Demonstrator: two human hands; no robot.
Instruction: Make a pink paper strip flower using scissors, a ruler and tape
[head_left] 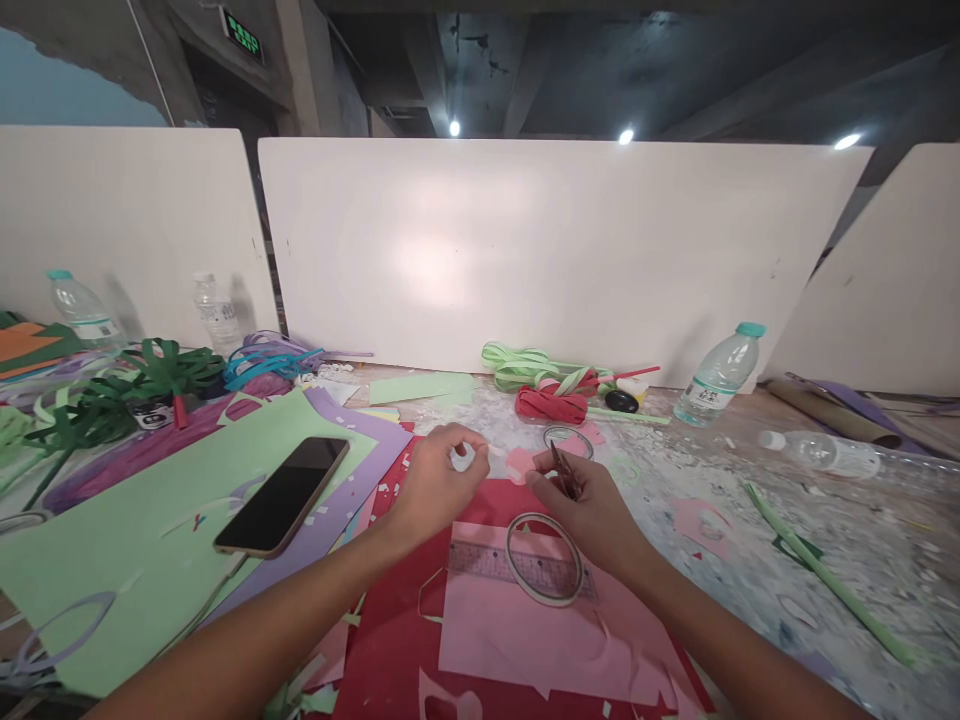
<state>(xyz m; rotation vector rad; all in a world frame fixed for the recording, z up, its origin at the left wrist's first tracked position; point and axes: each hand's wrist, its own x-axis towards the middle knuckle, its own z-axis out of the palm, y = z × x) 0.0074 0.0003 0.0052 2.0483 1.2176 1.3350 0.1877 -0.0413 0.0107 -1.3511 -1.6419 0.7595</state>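
My left hand (444, 475) is raised over the red sheet (397, 610), its thumb and forefinger pinched; whatever lies between the fingertips is too small to name. In my right hand (589, 500) is a dark pointed tool (564, 472), tip upward, along with a small pink paper piece (520, 464) at the fingertips. Below the hands, a ring of tape (511, 560) rests over a clear ruler (480, 562) on pink paper (517, 640). Another tape ring (559, 432) lies behind my right hand.
A phone (285, 495) with a cable lies on green paper (112, 560) at left. Red ribbon (551, 404) and green ribbon (517, 362) sit behind the hands. A bottle (716, 380) stands at right, near a lying bottle (821, 453) and green strip (832, 580).
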